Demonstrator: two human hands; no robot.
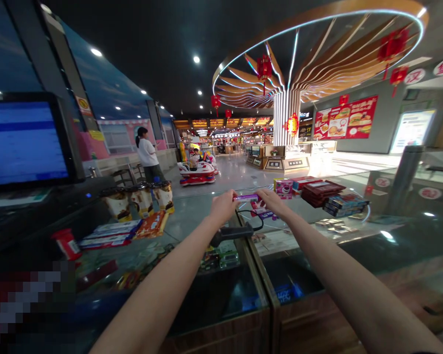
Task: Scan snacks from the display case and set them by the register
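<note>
Over the glass counter, my left hand (223, 207) and my right hand (271, 200) are both closed on a thin purple packet (246, 197), one at each end of it. Just below the packet a black handheld scanner (233, 233) with a cable lies on the glass. A pink and purple box (259, 208) sits partly behind my right hand. To the right stand a pink box (283, 189), a pile of dark red packets (320, 192) and blue boxes (345, 204).
At the left are a monitor (24, 142), several cups (142, 200), flat snack packets (110, 233) and a red pack (67, 244). Sweets show under the glass counter (192, 211). A person (146, 152) stands beyond the counter, near a ride-on car (197, 172).
</note>
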